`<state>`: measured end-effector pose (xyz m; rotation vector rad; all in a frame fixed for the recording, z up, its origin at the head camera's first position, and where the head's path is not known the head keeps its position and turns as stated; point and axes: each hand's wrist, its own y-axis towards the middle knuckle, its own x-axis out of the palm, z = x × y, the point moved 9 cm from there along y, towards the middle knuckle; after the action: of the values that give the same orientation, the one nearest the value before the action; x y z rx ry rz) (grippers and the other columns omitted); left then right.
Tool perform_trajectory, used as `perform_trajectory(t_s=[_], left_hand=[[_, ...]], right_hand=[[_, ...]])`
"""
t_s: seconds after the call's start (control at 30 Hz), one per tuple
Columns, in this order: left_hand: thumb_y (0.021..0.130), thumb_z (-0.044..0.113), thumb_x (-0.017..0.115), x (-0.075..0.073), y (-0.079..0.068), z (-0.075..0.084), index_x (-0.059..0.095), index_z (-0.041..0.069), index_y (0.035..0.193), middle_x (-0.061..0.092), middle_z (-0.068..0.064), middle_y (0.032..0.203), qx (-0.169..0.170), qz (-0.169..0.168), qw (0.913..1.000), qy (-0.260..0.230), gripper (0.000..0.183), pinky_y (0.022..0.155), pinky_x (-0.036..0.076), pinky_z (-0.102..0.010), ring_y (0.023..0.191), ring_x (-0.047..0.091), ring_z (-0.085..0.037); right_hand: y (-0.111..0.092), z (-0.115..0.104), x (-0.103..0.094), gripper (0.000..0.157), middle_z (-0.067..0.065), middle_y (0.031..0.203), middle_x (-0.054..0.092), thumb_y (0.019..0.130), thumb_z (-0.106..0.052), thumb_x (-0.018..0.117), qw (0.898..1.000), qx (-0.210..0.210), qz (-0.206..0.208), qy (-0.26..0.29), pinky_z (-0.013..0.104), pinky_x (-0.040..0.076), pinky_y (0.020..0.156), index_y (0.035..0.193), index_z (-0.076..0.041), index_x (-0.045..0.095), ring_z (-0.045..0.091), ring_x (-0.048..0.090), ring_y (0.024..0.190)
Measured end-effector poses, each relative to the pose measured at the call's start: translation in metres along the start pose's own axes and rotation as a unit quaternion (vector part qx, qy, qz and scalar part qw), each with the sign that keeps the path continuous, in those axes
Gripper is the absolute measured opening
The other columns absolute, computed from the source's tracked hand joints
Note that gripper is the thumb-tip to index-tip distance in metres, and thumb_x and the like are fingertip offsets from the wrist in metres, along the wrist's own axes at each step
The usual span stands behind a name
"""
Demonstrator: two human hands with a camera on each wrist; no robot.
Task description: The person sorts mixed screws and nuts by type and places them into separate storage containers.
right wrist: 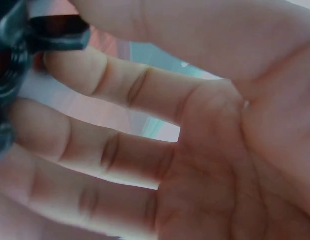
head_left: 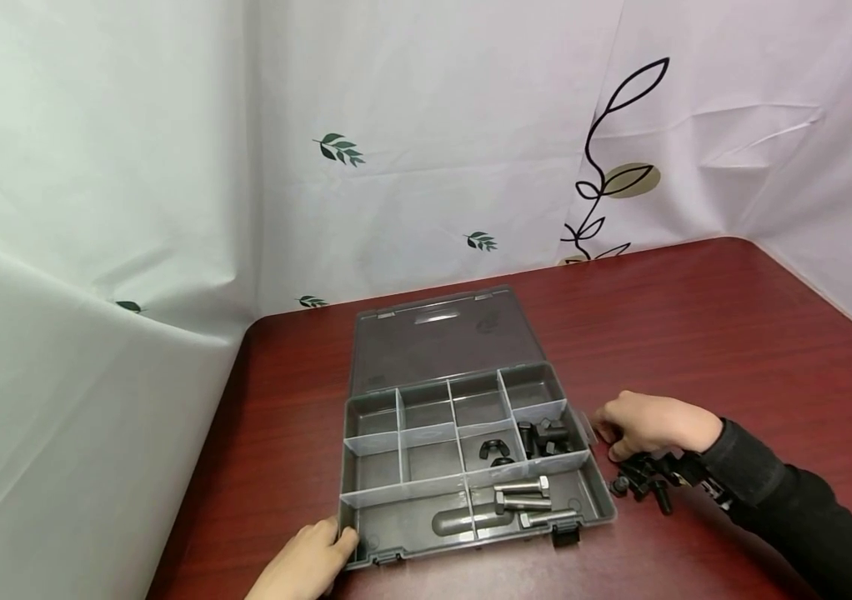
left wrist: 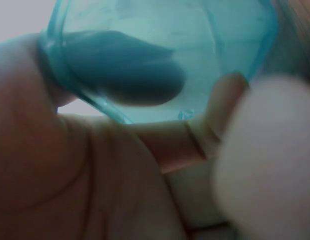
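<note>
So the back and left are walled off by white cloth (head_left: 426, 192), and the dark red table (head_left: 696, 333) is hemmed in there. The near table edge isn't shown, so room at the front can't be judged. Plenty of open room is left to the right and back right, if an elbow needs to be swung out.

The divided case (head_left: 388, 521) is set mid-table, with its lid (head_left: 448, 337) laid open behind it.

The case's front left corner is gripped by the left hand (head_left: 313, 554), thumb over the wall. Solid brace tbh: if that corner is kept pinned, the case shouldn't get skidded by a bump. The right hand (head_left: 651, 423) is bent down just beside the case's right wall, and a black winged piece (right wrist: 57, 44) looks pinched at its fingertips. A straight lift is probably best, since knuckles could get snagged on that wall or the dividers.

Three steel bolts (head_left: 523, 503) are spread in the front right section. Loose black bolts (head_left: 664, 498) are scattered by the right hand, so they could get rolled by a sloppy wrist. More black hardware (head_left: 549, 437) is heaped in the compartment behind the steel ones, and black wing nuts (head_left: 495, 444) are kept one compartment left.
</note>
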<state>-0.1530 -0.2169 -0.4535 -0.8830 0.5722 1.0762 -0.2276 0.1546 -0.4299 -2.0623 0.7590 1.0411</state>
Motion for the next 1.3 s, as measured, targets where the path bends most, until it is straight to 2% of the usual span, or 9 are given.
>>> perform_trajectory(t_s=[0.3,0.6,0.83,1.13,1.3], left_hand=[[0.093,0.031,0.043,0.000,0.000,0.000,0.044,0.012,0.068,0.044,0.000,0.060,0.005,0.002,1.0000,-0.001,0.031,0.054,0.035,-0.033,0.053,0.041,-0.017],[0.092,0.031,0.044,0.000,0.000,-0.001,0.044,0.012,0.067,0.042,0.000,0.060,0.001,0.009,0.9999,0.008,0.032,0.056,0.035,-0.032,0.056,0.039,-0.017],[0.093,0.031,0.044,0.000,0.000,-0.002,0.044,0.012,0.069,0.043,-0.001,0.061,-0.002,0.004,1.0000,0.004,0.031,0.055,0.035,-0.033,0.055,0.041,-0.017],[0.093,0.032,0.044,0.000,0.000,-0.002,0.045,0.012,0.068,0.041,-0.001,0.062,-0.007,0.007,0.9998,0.015,0.032,0.059,0.036,-0.035,0.059,0.040,-0.018],[0.093,0.032,0.044,0.000,0.000,-0.002,0.045,0.011,0.069,0.042,-0.001,0.062,-0.010,0.000,0.9999,0.007,0.032,0.058,0.036,-0.035,0.058,0.040,-0.018]], right_hand=[[-0.002,-0.004,-0.003,0.020,-0.015,0.060,0.040,0.069,-0.010,0.064,0.998,-0.050,0.032,0.003,0.022,0.033,0.051,0.066,-0.023,0.050,0.001,0.036,0.052],[-0.001,-0.005,-0.004,0.021,-0.017,0.059,0.037,0.067,-0.006,0.061,0.997,-0.070,0.046,-0.002,0.022,0.031,0.050,0.064,-0.023,0.049,0.000,0.034,0.052],[-0.005,-0.004,-0.013,0.022,-0.014,0.059,0.037,0.071,-0.003,0.059,0.997,-0.064,0.050,0.010,0.024,0.028,0.051,0.066,-0.022,0.050,0.001,0.030,0.052],[-0.006,-0.011,-0.035,0.018,-0.012,0.062,0.044,0.076,-0.006,0.062,0.997,-0.044,0.052,-0.026,0.025,0.031,0.052,0.071,-0.020,0.054,0.003,0.034,0.053],[-0.005,-0.022,-0.046,0.017,-0.011,0.063,0.044,0.075,-0.004,0.063,0.995,-0.059,0.062,-0.049,0.025,0.031,0.051,0.071,-0.019,0.054,0.003,0.035,0.054]])
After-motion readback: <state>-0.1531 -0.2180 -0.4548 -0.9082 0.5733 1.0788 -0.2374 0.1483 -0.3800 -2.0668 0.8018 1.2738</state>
